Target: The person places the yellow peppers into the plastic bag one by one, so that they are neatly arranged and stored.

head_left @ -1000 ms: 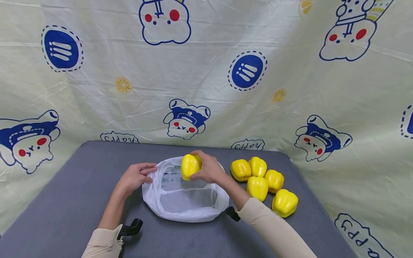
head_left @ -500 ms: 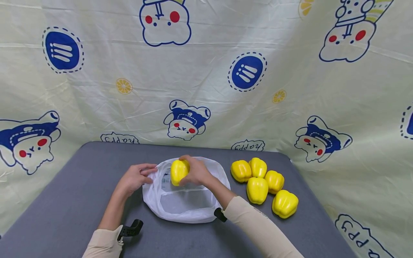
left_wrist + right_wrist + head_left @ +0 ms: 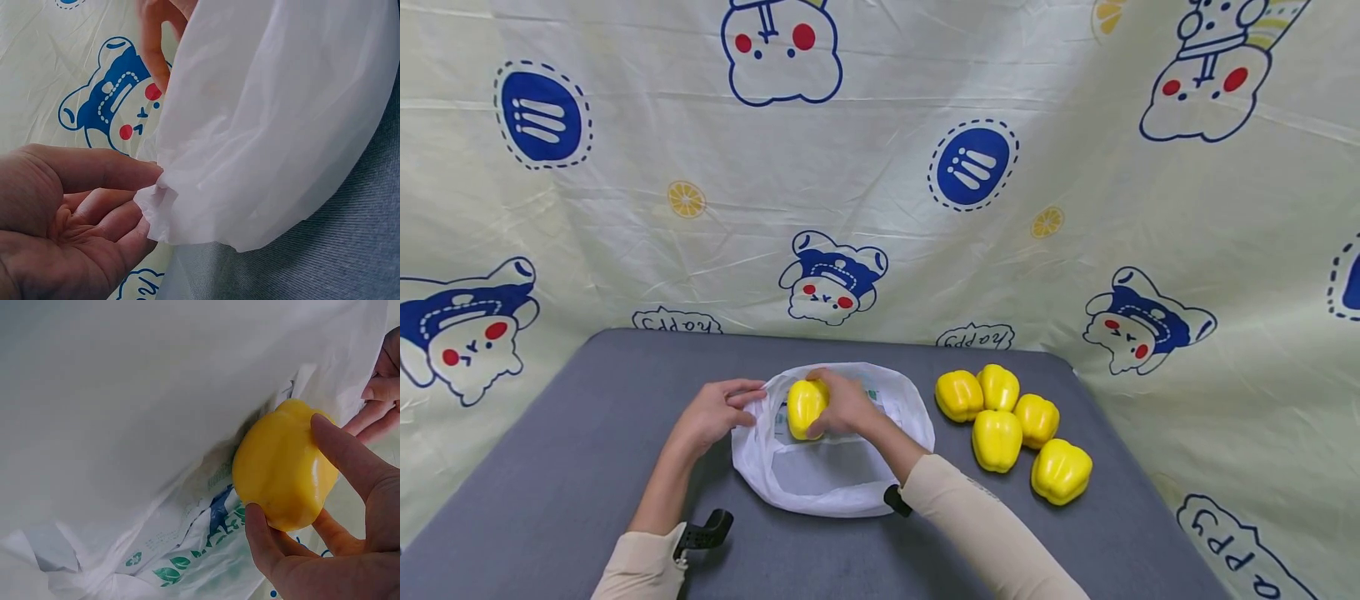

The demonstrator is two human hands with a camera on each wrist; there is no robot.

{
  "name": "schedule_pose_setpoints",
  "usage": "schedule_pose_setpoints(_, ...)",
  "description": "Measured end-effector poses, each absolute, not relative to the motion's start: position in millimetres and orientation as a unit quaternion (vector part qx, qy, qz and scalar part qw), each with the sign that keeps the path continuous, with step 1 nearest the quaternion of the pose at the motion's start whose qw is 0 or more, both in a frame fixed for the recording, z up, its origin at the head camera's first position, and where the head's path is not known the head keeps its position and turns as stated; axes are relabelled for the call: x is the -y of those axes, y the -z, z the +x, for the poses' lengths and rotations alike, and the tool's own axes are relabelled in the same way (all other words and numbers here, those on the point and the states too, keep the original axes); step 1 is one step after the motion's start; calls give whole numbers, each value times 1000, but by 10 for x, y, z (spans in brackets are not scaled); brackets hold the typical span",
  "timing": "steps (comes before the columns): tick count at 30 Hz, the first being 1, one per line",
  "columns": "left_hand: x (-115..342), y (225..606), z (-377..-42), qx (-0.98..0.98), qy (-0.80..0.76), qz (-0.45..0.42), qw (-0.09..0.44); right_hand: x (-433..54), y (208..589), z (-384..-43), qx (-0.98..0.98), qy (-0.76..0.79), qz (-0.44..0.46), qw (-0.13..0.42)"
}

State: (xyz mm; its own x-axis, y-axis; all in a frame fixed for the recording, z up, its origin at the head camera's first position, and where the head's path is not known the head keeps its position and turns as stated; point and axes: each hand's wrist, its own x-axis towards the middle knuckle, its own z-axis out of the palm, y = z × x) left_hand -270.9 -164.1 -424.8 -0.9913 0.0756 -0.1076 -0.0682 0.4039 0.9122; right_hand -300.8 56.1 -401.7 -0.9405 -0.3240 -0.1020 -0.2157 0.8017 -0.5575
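Note:
A white plastic bag (image 3: pixel 835 502) stands on the table with its mouth spread upward. My left hand (image 3: pixel 710 414) pinches the bag's left rim between thumb and fingers, and the left wrist view shows the plastic (image 3: pixel 219 187) gathered at those fingertips. In the bag's mouth, toward its left side, my right hand (image 3: pixel 847 406) grips a yellow bell pepper (image 3: pixel 806 409). The right wrist view has thumb and fingers around the bell pepper (image 3: pixel 281 465), with green and blue print on the bag behind it.
Several more yellow bell peppers (image 3: pixel 997 440) sit grouped on the grey table (image 3: pixel 587 467) to the right of the bag. A light curtain (image 3: pixel 880 167) with cartoon prints hangs behind and around the table.
My right hand has carried the bell pepper leftward and down, from over the bag's far rim into its mouth. The left hand keeps its place on the rim.

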Motion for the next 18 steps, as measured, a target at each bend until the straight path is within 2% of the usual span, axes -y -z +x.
schedule_pose_setpoints(18, 1625, 4245, -2704, -833, -549, 3, 74, -493, 4057, -3024, -951, 250, -150, 103)
